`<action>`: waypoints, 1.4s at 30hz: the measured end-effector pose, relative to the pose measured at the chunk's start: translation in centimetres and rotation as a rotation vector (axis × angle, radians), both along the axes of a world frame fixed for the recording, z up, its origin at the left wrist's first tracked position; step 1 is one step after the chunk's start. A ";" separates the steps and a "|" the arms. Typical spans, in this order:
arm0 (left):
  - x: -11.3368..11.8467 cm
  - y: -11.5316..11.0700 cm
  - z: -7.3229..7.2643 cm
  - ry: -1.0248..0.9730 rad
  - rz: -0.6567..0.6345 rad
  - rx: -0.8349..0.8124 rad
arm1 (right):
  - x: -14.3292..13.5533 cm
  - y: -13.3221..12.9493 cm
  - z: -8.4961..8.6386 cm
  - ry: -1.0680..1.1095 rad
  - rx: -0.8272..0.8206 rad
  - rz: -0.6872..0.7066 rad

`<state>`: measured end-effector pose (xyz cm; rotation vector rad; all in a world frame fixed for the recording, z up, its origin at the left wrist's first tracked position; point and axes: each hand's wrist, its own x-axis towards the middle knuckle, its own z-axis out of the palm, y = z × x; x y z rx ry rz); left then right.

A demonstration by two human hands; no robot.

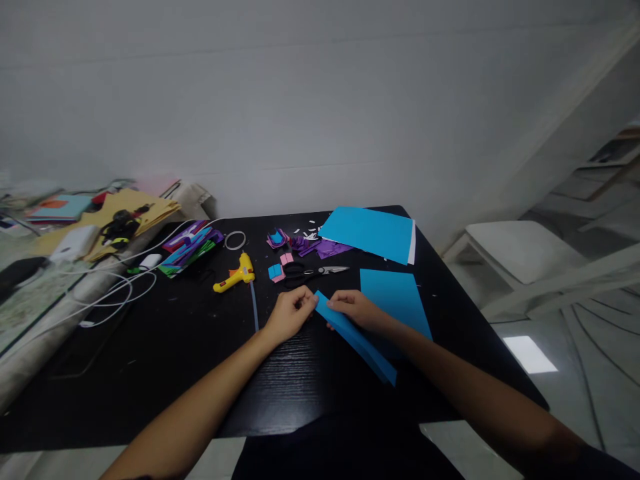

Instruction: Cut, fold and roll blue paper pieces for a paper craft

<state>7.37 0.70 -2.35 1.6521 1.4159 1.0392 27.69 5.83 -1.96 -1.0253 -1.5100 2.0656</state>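
A folded strip of blue paper (357, 343) slants from between my hands toward the table's near edge, its layers slightly apart at the lower end. My left hand (293, 313) pinches its upper tip between thumb and fingers. Close beside it, my right hand (355, 308) grips the strip's edge, thumb on top. Under my right forearm lies a flat blue sheet (393, 297), partly hidden. Just beyond my hands are black-handled scissors (320, 271), with small folded pink and blue paper pieces (276, 272) to their left.
A yellow glue gun (237, 273) rests left of my hands, near a grey ring (235, 240) and folded coloured papers (193, 247). White cables (130, 287) loop at far left. Blue sheets (370, 230), purple paper (333, 249) and scraps lie at the back. A white chair (510, 247) stands right.
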 end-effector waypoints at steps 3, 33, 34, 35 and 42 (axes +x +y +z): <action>0.0 0.0 0.0 -0.001 0.004 -0.002 | 0.0 0.0 0.1 0.001 -0.005 0.001; 0.1 0.0 0.2 -0.017 0.006 -0.012 | 0.1 -0.1 0.3 0.001 -0.001 0.006; 0.1 0.0 0.2 -0.015 0.006 -0.012 | 0.1 -0.1 0.3 0.001 0.002 0.006; 0.2 0.0 0.2 -0.014 0.007 -0.011 | 0.1 0.0 0.3 0.001 0.004 0.009; 0.1 -0.1 0.1 -0.019 0.008 -0.002 | 0.1 -0.2 0.4 0.008 0.027 0.004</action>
